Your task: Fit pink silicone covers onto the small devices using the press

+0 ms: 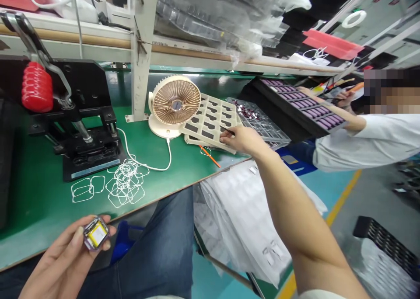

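Right hand (241,139) is out at full stretch, fingers curled in, thumb and forefinger tips closed together on the near edge of the cream plastic tray with rows of pockets (210,115). Right at those tips a dark rectangular pad (226,131) sits in its pocket. Whether the tips actually grip it or only touch it, I can't tell from this angle.

To do this well, I'd say: take one pad only, pinch it by its edges and lift it straight up out of the pocket. Go gently, because the tray seems to lie loose on others beneath it.

Left hand (62,264) is low and close to the body, closed on a small square part with a yellow face and a purplish rim (95,234). Thumb and fingertips hold it by the rim, face up, just off the near edge of the green worktop (39,203).

Now outward. Just below the right hand's fingers a thin orange stick (210,156) lies on the worktop. Beyond and left of the fingertips stands a round cream desk fan (173,104), just beside the tray. To the right of the hand is a clear blister tray with small purple bits (259,119). Farther right, a co-worker's hand (306,91) rests at a black tray of purple rectangular pieces (305,104).

Ahead of the left hand is a tangle of white wire loops (124,183), and beyond it a black hand press with a red grip (88,128).
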The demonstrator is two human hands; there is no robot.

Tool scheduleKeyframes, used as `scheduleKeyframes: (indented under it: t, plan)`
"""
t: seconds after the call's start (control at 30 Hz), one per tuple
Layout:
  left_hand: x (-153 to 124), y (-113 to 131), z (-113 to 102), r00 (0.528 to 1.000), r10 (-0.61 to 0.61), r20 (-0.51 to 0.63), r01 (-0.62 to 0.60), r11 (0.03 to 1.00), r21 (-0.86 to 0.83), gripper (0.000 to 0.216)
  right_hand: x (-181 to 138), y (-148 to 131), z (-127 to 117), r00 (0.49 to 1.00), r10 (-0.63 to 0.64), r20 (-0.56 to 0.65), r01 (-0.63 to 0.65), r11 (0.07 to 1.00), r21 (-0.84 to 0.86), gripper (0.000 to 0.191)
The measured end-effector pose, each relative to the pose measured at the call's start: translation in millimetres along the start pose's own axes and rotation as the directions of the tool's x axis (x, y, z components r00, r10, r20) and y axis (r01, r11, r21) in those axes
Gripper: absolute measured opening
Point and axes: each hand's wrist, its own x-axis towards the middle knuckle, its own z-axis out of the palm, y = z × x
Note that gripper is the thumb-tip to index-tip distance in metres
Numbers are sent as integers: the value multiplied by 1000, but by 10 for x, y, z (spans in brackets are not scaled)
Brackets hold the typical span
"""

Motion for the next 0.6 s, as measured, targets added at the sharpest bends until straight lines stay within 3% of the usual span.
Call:
scheduleKeyframes:
  t: [0.43,0.53,0.6]
  plan:
    - [64,50,-17,999,20,27,-20,1000,1,48,-20,-66,-133,998,62,7,-62,998,-16,20]
    - [42,64,46,998,62,11,-62,997,-48,51,-69,-98,-267,995,81,-63,-80,997,23,26]
    - [11,66,125,993,108,44,-103,989,-105,55,-171,-194,-329,981,110,-161,-104,993,48,41]
